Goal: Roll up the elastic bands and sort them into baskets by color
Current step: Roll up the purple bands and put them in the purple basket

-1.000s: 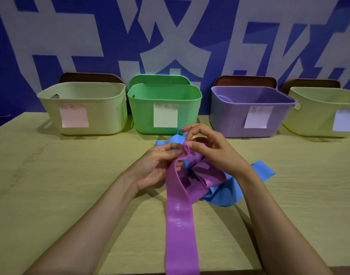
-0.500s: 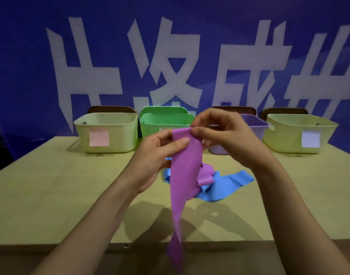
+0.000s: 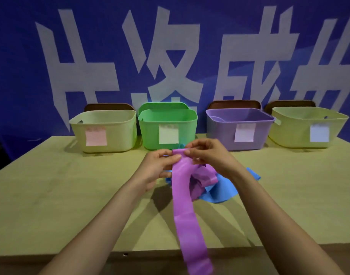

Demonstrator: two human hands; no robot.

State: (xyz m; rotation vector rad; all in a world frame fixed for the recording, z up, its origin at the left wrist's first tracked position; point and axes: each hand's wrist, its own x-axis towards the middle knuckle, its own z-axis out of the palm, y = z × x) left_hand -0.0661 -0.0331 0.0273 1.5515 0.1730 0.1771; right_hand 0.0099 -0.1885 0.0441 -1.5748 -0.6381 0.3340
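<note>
Just before the green plastic basket (image 3: 167, 127), left hand (image 3: 157, 169) and right hand (image 3: 208, 155) pinch the purple elastic band's (image 3: 183, 195) top edge, fingers curled, likely to start rolling.

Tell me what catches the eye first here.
The purple band dominates: the left hand and right hand pinch its top end at centre, and it trails past the front edge of the table. Beside it a blue band lies crumpled on the table. Along the far edge stand the left pale basket, a green basket, a purple basket and the right pale basket.
</note>
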